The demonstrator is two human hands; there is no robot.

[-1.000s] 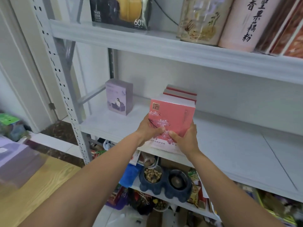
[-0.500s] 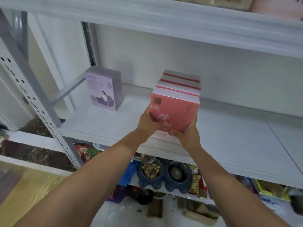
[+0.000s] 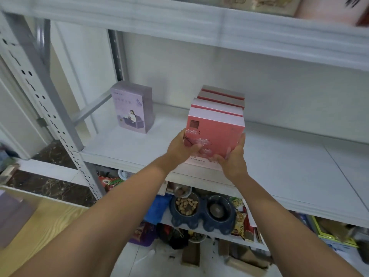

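Observation:
A pink box (image 3: 216, 134) with a white blossom print stands upright near the front edge of the middle white shelf (image 3: 279, 166). My left hand (image 3: 182, 147) grips its lower left corner, thumb across the front face. My right hand (image 3: 233, 158) grips the lower right corner from the side. Directly behind it stands a row of similar pink boxes (image 3: 223, 96), of which only the tops show. Whether the held box rests fully on the shelf cannot be told.
A lilac box (image 3: 132, 109) with a seated figure stands at the shelf's left back. A grey perforated upright (image 3: 50, 108) frames the left. The shelf below holds a blue double bowl (image 3: 201, 213) with peanuts and snack packets. The upper shelf (image 3: 199, 23) hangs close overhead.
The pink box has moved forward and slightly up toward the row behind it, both hands still gripping it. The camera has come closer to the shelf.

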